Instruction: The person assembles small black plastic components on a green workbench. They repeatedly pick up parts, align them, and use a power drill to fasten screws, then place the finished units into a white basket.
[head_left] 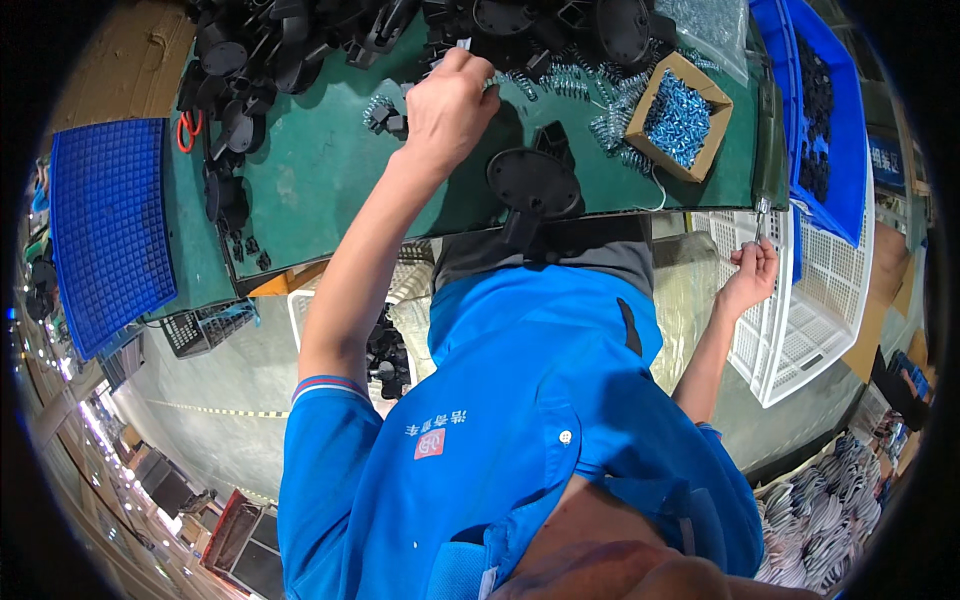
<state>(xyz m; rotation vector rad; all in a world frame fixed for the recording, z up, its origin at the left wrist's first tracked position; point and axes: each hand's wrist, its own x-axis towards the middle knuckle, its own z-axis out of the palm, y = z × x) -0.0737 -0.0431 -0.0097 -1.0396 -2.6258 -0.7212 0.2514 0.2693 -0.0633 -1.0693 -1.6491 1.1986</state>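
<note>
My left hand [450, 105] reaches over the green table to the far side, its fingers bent among black plastic parts [385, 30] and coil springs [570, 82]. A small pale piece [463, 45] shows at its fingertips; its kind I cannot make out. At the right, my right hand [752, 275] pinches at the tip of a dark green power screwdriver [768, 150]. Anything between those fingertips is too small to name. A black plastic part with a round plate [533, 185] lies at the table's near edge, in front of my body, with neither hand on it.
A cardboard box of small bluish screws [682, 118] sits on the table [320, 150], right of the springs. Beyond the right edge are a blue bin [840, 190] with black parts and a white plastic crate [790, 350]. A blue grid mat [110, 230] hangs at the left.
</note>
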